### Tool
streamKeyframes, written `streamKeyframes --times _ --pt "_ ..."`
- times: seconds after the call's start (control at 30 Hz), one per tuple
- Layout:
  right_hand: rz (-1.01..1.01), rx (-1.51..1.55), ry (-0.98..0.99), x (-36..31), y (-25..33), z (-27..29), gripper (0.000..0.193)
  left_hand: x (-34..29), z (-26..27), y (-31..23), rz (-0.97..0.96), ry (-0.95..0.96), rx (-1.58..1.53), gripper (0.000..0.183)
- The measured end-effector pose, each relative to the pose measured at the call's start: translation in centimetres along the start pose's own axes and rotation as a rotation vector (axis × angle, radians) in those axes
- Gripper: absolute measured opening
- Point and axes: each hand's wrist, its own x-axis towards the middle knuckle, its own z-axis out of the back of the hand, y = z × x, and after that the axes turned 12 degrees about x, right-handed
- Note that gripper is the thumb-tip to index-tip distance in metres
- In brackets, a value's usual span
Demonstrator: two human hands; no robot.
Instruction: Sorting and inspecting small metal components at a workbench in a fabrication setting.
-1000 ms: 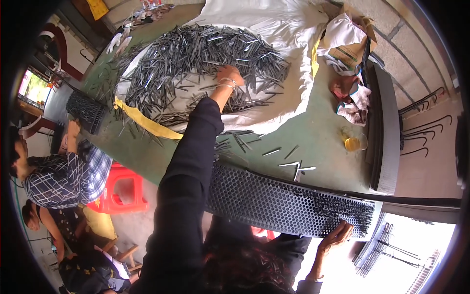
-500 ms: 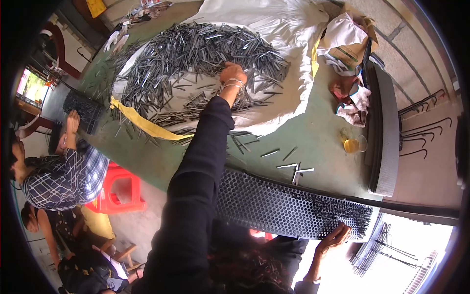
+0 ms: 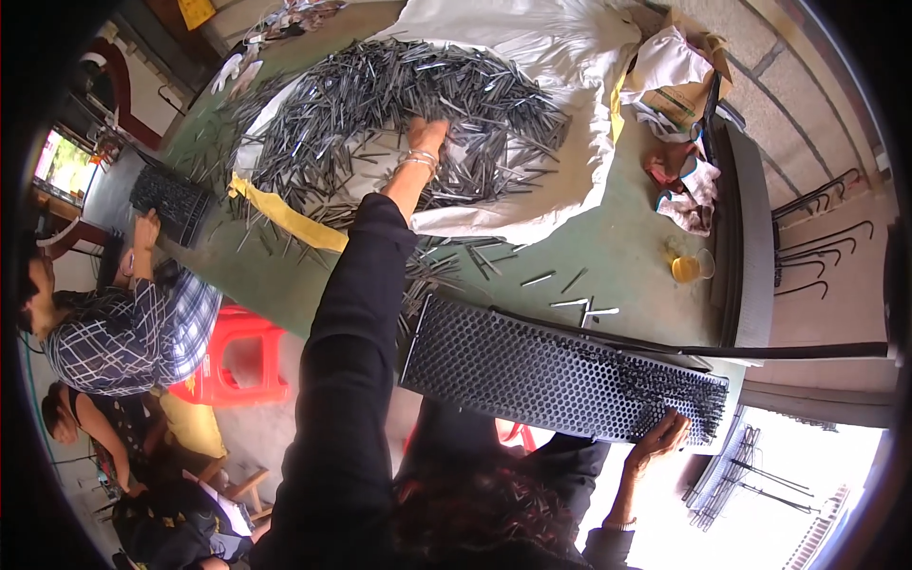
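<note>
My left hand (image 3: 427,140) reaches over the table into a large heap of thin dark metal rods (image 3: 408,81); its fingertips are lost among the rods, so its grip cannot be made out. A bracelet circles that wrist. In front of me lies a long dark perforated tray (image 3: 513,366) with rows of round holes, overhanging the table's near edge. Short dark rods (image 3: 689,394) crowd the holes at its right end. Right beside them my right hand (image 3: 662,437) is closed over the tray's front edge, fingers bent together; what they pinch is too small to name.
The heap lies on a white cloth (image 3: 560,204) with yellow edging on a green table (image 3: 655,309). Loose rods, a glass of yellow liquid (image 3: 686,269), gloves (image 3: 691,199) and a box (image 3: 679,95) surround it. At left, a co-worker (image 3: 114,323) handles another tray (image 3: 171,204) near a red stool (image 3: 242,356).
My left hand has shifted slightly left across the heap. The perforated tray now shows its whole left end, no longer covered by my sleeve. My right hand stays at the tray's right end.
</note>
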Motion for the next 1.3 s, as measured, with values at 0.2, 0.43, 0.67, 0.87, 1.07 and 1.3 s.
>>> streamKeyframes --times 0.2,0.43,0.67,0.87,1.07,1.3 --pt "-0.015 -0.009 -0.006 0.1 -0.6 0.3 0.021 -2.4 3.2 -7.5 0.327 0.17 -0.607 0.02" --pt "0.05 -0.038 0.048 0.2 0.5 1.1 0.024 -1.4 6.6 -5.3 0.351 0.134 -0.256 0.03" --pt "0.055 -0.06 0.029 0.1 0.1 0.5 0.022 -4.5 8.1 2.3 -0.536 -0.253 0.798 0.024" --pt "0.087 -0.03 -0.012 0.0 1.1 0.3 0.019 -6.9 1.7 0.8 -0.454 -0.095 0.913 0.023" --pt "0.044 -0.059 0.008 -0.1 2.3 0.6 0.017 -11.9 -2.0 -3.6 -0.53 0.097 1.152 0.075" --pt "0.086 -0.03 -0.038 0.1 1.8 0.2 0.014 -13.3 -3.6 -4.5 -0.481 0.289 1.528 0.097"
